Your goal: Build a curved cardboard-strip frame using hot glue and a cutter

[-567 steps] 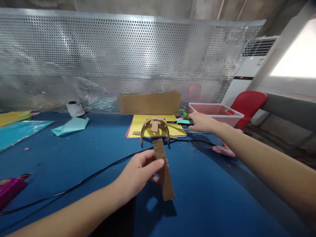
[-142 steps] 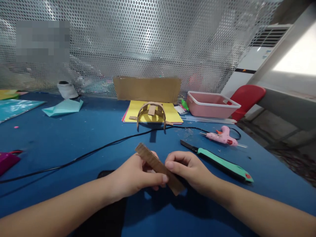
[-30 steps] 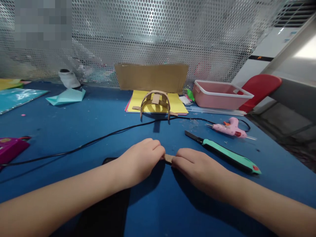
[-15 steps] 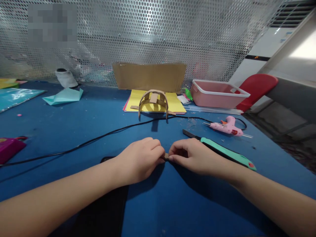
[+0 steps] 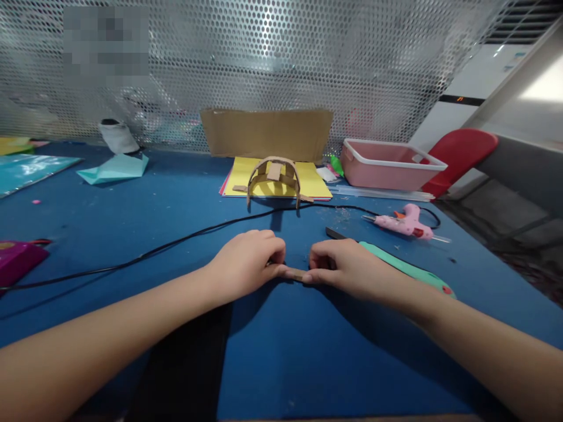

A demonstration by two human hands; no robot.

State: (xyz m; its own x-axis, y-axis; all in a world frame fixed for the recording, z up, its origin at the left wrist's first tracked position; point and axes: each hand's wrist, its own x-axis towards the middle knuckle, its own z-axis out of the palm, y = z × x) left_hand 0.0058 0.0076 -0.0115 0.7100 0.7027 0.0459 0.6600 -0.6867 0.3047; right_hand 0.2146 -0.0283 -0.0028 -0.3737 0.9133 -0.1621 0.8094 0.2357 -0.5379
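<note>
A small strip of cardboard [image 5: 296, 274] spans the gap between my two hands, just above the blue table [image 5: 272, 363]. My left hand [image 5: 248, 264] pinches its left end between thumb and curled fingers. At the other end, my right hand [image 5: 347, 266] grips the strip the same way. Beyond them, a curved cardboard frame [image 5: 275, 161] with a square tab stands on a stack of yellow paper [image 5: 240, 173]. Partly behind my right hand and forearm lies a utility knife [image 5: 404, 264] with a green handle and dark blade.
A pink glue gun [image 5: 407, 223] lies at the right; a black cord [image 5: 176, 241] crosses the table. Farther back are a pink basket [image 5: 391, 170], clear glue sticks [image 5: 382, 193] and a cardboard sheet [image 5: 268, 135]. A black flat object [image 5: 185, 363] lies under my left forearm.
My hands have moved slightly apart, so more of the cardboard strip shows between them. My left hand has shifted a little left and away from me.
</note>
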